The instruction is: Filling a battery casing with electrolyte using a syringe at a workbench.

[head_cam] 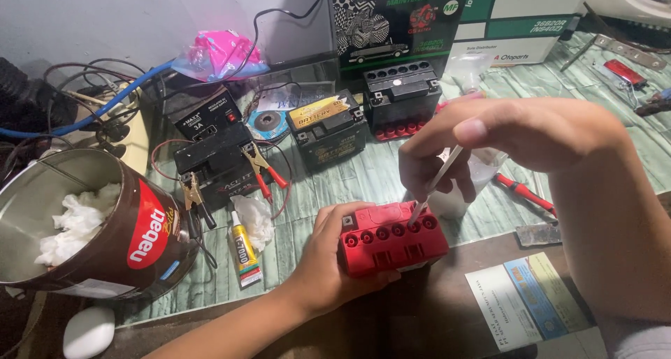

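Red battery (391,244): boxy, six round holes in a row along its top; near the tabletop's (363,177) front edge. Left hand (328,261): wrapped around its left side. Right hand (482,146): pinching a thin white stick (435,184), tip in a hole.

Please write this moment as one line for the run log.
left hand: holds red battery | right hand: thin white tube into end cell hole | nearby: glue tube, screwdriver

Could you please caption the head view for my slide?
Left hand steadies a small red battery while the right hand dips a thin white tool into its filler hole.
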